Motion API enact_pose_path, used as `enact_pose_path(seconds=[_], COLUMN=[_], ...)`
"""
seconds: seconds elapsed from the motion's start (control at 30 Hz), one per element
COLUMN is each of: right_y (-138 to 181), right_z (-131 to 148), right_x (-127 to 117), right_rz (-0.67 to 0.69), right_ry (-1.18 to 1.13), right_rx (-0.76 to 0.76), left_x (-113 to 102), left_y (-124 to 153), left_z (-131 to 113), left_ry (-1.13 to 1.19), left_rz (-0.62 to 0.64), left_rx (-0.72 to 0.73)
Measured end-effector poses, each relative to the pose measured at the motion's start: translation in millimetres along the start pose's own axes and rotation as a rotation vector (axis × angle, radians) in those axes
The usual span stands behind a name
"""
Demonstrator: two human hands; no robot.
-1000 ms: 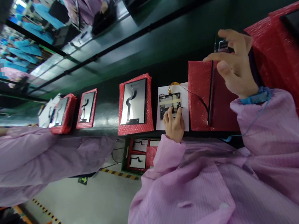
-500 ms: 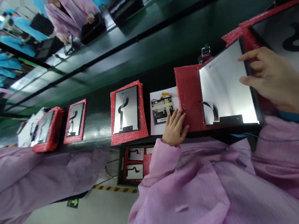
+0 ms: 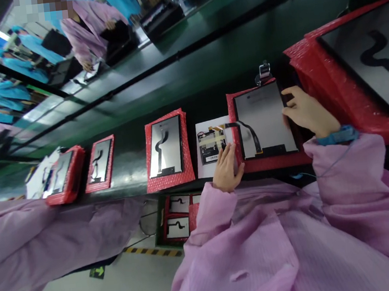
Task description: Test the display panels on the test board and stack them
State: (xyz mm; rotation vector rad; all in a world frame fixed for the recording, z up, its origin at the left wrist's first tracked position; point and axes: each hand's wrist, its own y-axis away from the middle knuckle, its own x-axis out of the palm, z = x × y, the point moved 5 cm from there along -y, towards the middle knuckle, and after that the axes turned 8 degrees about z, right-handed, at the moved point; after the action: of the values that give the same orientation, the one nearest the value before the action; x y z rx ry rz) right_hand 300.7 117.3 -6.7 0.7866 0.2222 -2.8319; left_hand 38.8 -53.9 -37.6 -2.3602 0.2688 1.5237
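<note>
A grey display panel (image 3: 264, 119) with a black ribbon cable lies flat on a red bubble-wrap sheet (image 3: 272, 161) in front of me. My right hand (image 3: 307, 113) rests on the panel's right edge, fingers curled against it. My left hand (image 3: 226, 170) lies with fingers stretched out at the sheet's left edge, its fingertips next to a small circuit board (image 3: 211, 143) taped to a white card. The ribbon cable's end reaches toward that board.
A stack of red sheets with another panel (image 3: 366, 62) sits at the right. More panels on red sheets (image 3: 167, 150) line the dark conveyor to the left, beside a co-worker's pink sleeve (image 3: 51, 234). A bin of panels (image 3: 176, 217) stands below the bench.
The panel was held upright by my right hand, then was turned over and laid flat on the red sheet. My left hand shifted from the circuit board to the sheet's edge.
</note>
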Motion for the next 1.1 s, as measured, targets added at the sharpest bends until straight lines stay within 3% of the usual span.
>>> enact_pose_path(seconds=[0.07,0.13,0.23,0.33,0.43,0.53,0.77,1.1], right_y=[0,-6,-22,-34,-38,-36,-30,-20], right_z=[19,46,82,94,89,81,81,88], right_x=[-2,9,51,89,107,112,123,130], right_rz=[-0.08,-0.035,0.316,0.616,0.712,0.731,0.606,0.629], right_ry=[0.214,0.301,0.221,0.089,-0.054,-0.105,0.143,0.243], right_rx=[-0.077,-0.165,-0.268,-0.237,-0.24,-0.311,-0.419,-0.466], left_x=[-15,-38,-73,-87,-76,-63,-50,-48], left_y=[-3,-10,-34,-68,-95,-99,-94,-95], left_z=[-7,-11,-1,26,49,59,53,55], left_ry=[0.014,0.02,-0.012,-0.058,-0.062,-0.072,-0.07,-0.057], left_rz=[-0.064,-0.187,-0.414,-0.545,-0.435,-0.307,-0.028,-0.101], left_rx=[0.035,0.082,0.076,0.032,0.043,0.018,0.086,0.123])
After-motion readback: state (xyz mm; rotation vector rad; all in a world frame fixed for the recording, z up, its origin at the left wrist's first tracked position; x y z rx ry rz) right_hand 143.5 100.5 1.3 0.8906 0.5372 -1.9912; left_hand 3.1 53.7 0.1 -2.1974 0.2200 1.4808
